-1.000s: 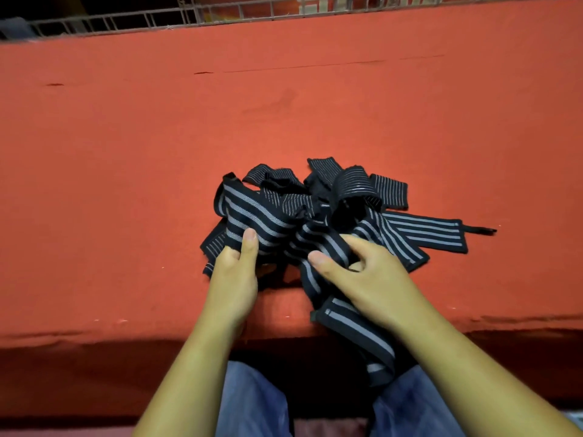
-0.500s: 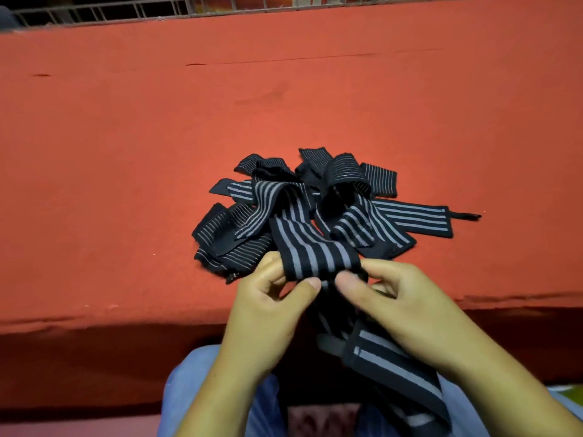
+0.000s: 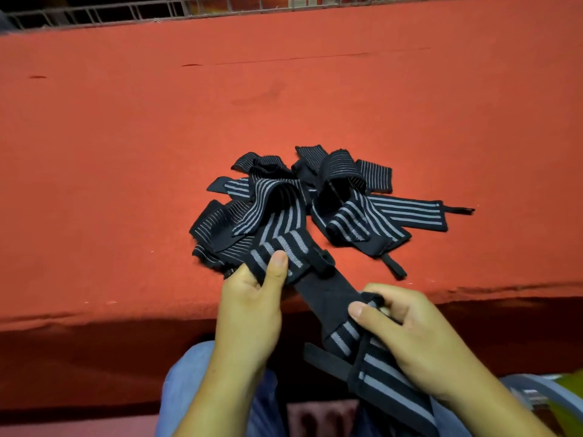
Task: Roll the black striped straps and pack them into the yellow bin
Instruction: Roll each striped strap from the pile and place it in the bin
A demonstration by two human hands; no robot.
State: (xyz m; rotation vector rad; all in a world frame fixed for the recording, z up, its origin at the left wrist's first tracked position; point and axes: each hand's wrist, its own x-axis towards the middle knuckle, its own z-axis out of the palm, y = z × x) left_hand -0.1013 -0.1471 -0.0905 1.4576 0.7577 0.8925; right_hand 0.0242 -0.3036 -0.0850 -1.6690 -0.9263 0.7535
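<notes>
Head view: black grey-striped fabric strap (image 3: 325,288) spans both grips at the near edge of the red felt surface (image 3: 284,105). Upper end pinched by left hand (image 3: 249,310), thumb on top; right hand (image 3: 407,335) curled round lower part. The pile of black striped straps (image 3: 315,203) sits just beyond.

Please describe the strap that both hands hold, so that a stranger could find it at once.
On the red table, near its front edge, lies a pile of black striped straps. One strap runs from that pile over the edge toward the lap, pinched by the left hand above and the right hand below. Only it leaves the table.
</notes>
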